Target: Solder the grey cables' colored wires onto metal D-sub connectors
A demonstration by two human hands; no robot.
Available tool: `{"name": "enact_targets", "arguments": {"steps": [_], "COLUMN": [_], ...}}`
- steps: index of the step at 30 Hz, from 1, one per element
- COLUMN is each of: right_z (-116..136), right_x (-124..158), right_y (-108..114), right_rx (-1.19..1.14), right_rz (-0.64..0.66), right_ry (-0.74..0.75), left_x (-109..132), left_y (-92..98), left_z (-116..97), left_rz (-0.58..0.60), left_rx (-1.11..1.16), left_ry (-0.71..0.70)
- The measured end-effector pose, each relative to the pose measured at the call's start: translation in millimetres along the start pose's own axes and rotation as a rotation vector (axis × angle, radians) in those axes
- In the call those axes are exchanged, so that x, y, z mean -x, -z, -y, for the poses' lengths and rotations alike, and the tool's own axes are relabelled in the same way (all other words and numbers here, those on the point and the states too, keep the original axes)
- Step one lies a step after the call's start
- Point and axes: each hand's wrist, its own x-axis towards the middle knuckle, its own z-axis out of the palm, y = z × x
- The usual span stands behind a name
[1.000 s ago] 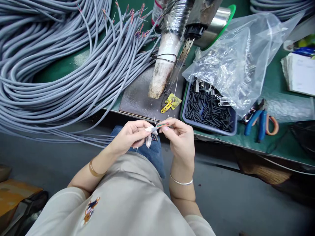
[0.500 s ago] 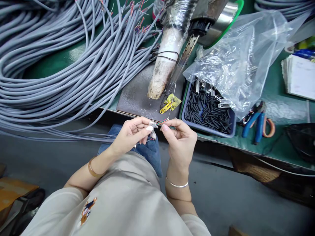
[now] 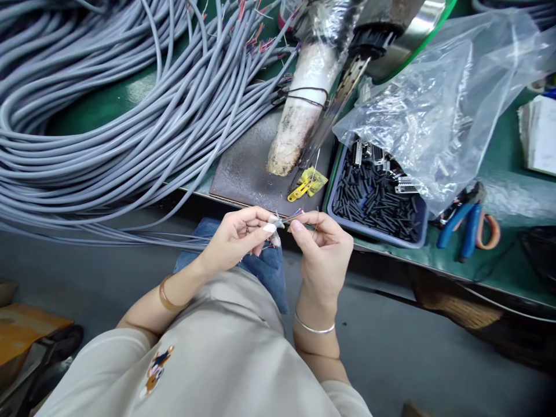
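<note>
My left hand (image 3: 243, 237) is closed in a pinch on the grey end of a cable (image 3: 278, 223), in front of the bench edge and over my lap. Thin coloured wires (image 3: 292, 216), red and green among them, stick out of that end toward the right. My right hand (image 3: 324, 243) pinches these wires between thumb and forefinger. Its other fingers are curled in, and what lies under them is hidden. Below my left fingers hangs a whitish piece (image 3: 275, 238) that I cannot make out.
Grey cables (image 3: 130, 150) lie heaped on the left. A white wrapped tube (image 3: 291, 127) and a yellow clip (image 3: 299, 190) are on a dark plate (image 3: 237, 168). Right of it stand a blue tray (image 3: 382, 240) of black sleeves, a plastic bag (image 3: 443, 98) and blue-handled pliers (image 3: 469, 231).
The view has shifted, so the bench things appear a little further right. Both hands keep their pinch close together, and more coloured wires show fanned out between them.
</note>
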Motion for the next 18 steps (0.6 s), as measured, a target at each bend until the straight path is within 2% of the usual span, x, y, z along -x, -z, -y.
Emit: {"name": "enact_targets", "arguments": {"steps": [13, 18], "right_z": [-6.3, -7.3], "right_x": [-3.7, -4.8], "right_y": [-0.2, 0.9], "right_rx": [-0.042, -0.101], "right_rz": [0.043, 0.066], "right_ry": [-0.021, -0.062], "left_x": [1.6, 2.4], "left_y": [-2.6, -2.1], "left_z": [-8.3, -7.5], "left_rz": [0.031, 0.054], "left_rx": [-0.033, -0.029], "left_ry": [0.110, 0.098]}}
